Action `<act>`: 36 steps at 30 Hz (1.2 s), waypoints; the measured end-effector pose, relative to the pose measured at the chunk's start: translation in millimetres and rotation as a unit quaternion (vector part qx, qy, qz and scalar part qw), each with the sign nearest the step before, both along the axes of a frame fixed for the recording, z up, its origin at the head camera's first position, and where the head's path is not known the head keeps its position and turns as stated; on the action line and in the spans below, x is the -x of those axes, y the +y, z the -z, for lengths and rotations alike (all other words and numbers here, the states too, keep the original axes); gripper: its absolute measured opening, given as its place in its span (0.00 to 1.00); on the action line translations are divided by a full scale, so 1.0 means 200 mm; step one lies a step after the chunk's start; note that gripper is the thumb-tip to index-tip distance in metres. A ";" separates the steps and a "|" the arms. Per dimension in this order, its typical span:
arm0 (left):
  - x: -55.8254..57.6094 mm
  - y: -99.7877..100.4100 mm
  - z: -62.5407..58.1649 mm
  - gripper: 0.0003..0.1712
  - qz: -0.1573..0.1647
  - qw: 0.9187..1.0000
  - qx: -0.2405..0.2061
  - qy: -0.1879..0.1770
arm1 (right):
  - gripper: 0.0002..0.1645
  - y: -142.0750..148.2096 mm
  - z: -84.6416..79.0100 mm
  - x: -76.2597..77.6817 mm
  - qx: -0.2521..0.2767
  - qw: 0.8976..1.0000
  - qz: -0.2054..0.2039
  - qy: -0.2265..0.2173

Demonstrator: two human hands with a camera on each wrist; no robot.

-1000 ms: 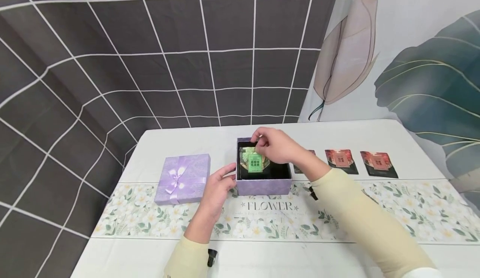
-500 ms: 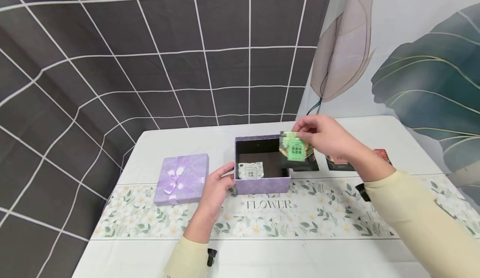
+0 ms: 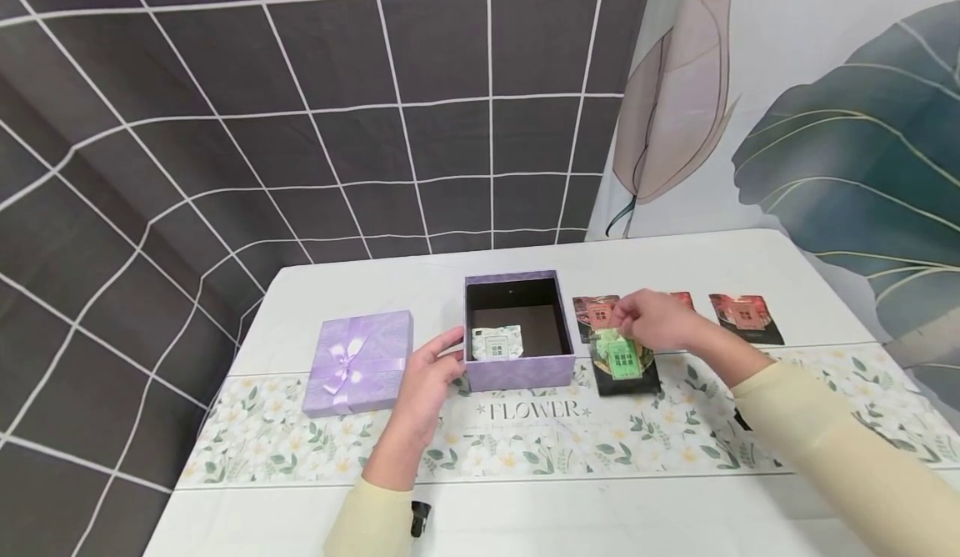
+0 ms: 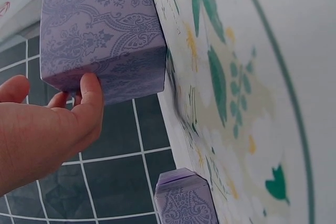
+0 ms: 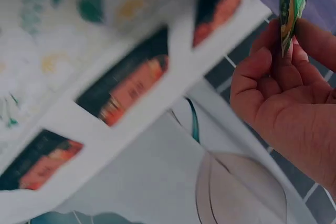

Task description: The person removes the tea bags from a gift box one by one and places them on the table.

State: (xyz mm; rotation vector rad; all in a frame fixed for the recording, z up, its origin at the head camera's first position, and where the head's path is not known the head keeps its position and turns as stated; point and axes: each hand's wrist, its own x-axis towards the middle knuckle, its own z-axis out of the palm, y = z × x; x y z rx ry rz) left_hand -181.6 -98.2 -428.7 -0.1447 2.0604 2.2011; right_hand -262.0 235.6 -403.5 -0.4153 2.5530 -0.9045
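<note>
My right hand pinches the top edge of a black-and-green tea sachet, which hangs over the table right of the box. In the right wrist view the same sachet appears edge-on between thumb and fingers. Fingers of my left hand rest against the left side of an open purple gift box; the left wrist view has them at a lower corner of the patterned box. Inside the box, a white floral sachet leans at the front left.
A row of red-and-black sachets lies right of the box: one sachet partly behind the green one, another sachet mostly under my right hand, a third sachet farther right. The purple lid with a ribbon bow lies left of the box.
The right hand has lifted the green sachet out of the box and carried it right, then lower toward the table. That uncovers the white sachet inside. My left hand stays at the box.
</note>
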 end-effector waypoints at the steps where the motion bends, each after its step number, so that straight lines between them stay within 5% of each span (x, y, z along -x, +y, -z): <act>1: 0.00 0.00 0.00 0.33 0.000 1.000 0.000 0.001 | 0.11 0.00 0.03 0.00 -0.002 1.000 -0.004 -0.005; 8: 0.00 0.00 -0.01 0.33 -0.001 1.000 -0.003 0.003 | 0.10 -0.03 0.12 -0.03 -0.037 0.999 -0.013 -0.006; 21: -0.02 -0.01 -0.02 0.33 -0.007 1.000 0.004 -0.001 | 0.13 -0.07 0.14 -0.07 -0.110 0.994 -0.009 0.026; 27: -0.02 -0.01 -0.01 0.33 -0.008 1.000 0.005 -0.003 | 0.11 -0.13 0.02 -0.07 -0.128 0.989 0.014 0.072; 32: -0.02 0.00 -0.01 0.33 -0.005 1.000 0.000 0.004 | 0.05 -0.26 -0.13 -0.08 -0.073 0.982 0.036 0.172; 36: -0.01 0.01 -0.01 0.33 -0.003 1.000 -0.003 0.005 | 0.05 -0.42 -0.18 -0.09 -0.034 0.974 0.015 0.225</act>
